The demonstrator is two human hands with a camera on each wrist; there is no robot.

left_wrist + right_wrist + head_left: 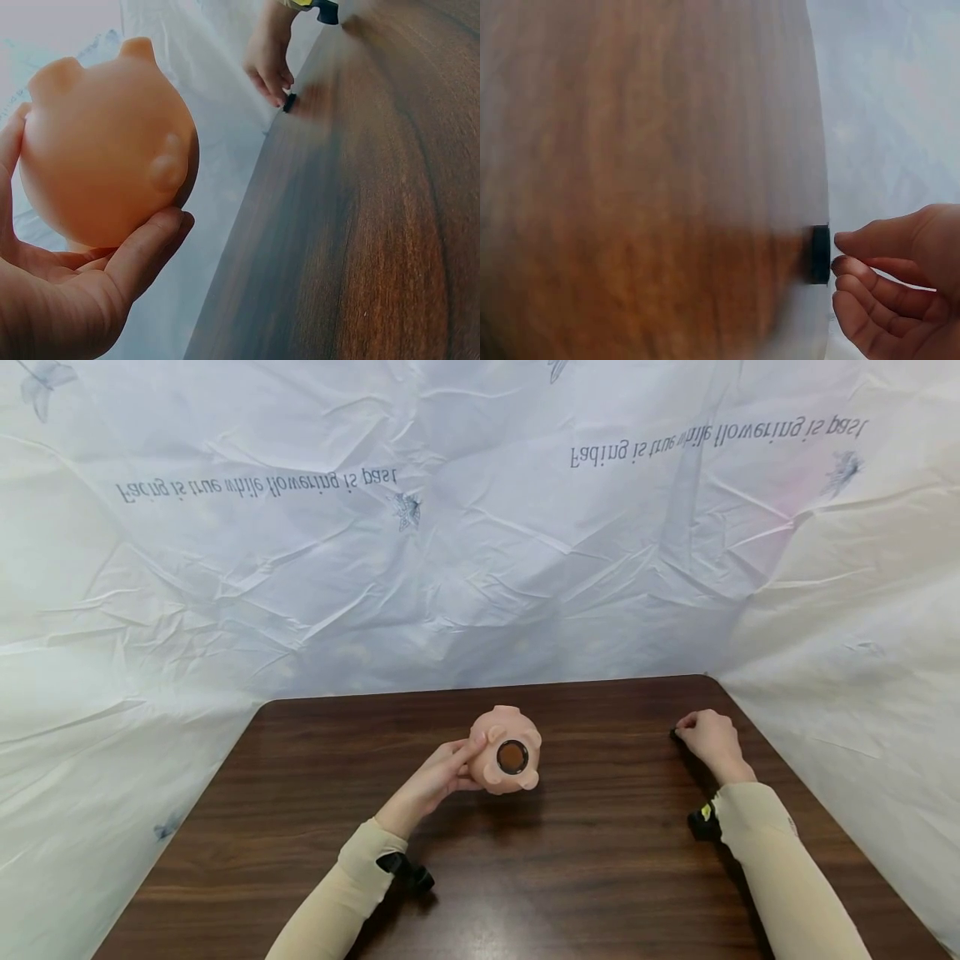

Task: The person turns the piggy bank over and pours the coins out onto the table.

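Observation:
My left hand (438,774) grips a round, peach-coloured piggy bank (486,735), with the thumb on one side and the fingers beneath and behind it. Its underside faces me in the head view, showing stubby feet and a round hole with a black rim (513,757). In the left wrist view the smooth body and two raised stubs show. At the far right of the table, my right hand (712,740) hovers with thumb and index finger bent close together. Their tips are right by a small black round cap (820,255) lying flat on the table.
A dark brown wooden table (600,877) spans the space below both hands. White sheeting (480,568) with printed lettering surrounds its far and side edges. The cap lies close to the table's right edge. Black wrist cameras (407,872) sit on both sleeves.

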